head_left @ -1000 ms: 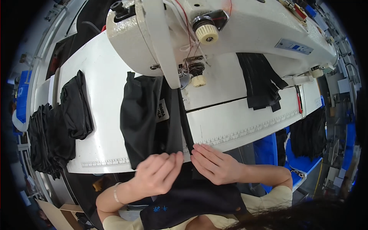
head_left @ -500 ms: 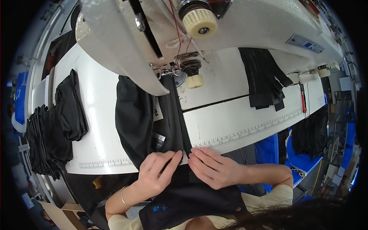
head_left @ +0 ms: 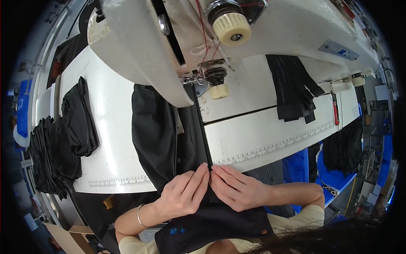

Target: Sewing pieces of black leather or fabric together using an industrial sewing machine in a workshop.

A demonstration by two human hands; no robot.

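Note:
A black garment piece (head_left: 154, 131) lies under the sewing machine's needle area and runs toward me over the table's front edge. Down its right side goes a narrow black strip (head_left: 202, 131) with a finely toothed edge, like zipper tape. My left hand (head_left: 182, 192) pinches the cloth at this edge, thumb and fingers together. Close beside it, fingertips almost touching, my right hand (head_left: 239, 188) pinches the strip at the same edge. A folded layer covers most of a pale label (head_left: 180, 127) on the garment. What lies between the fingertips is mostly hidden.
The white sewing machine (head_left: 139, 46), threaded with red, overhangs the cloth. Folded black cloth pieces (head_left: 78, 118) lie at the left. Black strips (head_left: 292, 89) rest right of the needle on the white table (head_left: 253, 131). Blue bins (head_left: 296, 165) stand below its right edge.
My left hand has shifted slightly right, closer to the right one. The garment's upper layer has moved right, hiding one label and most of another. The view has shifted slightly.

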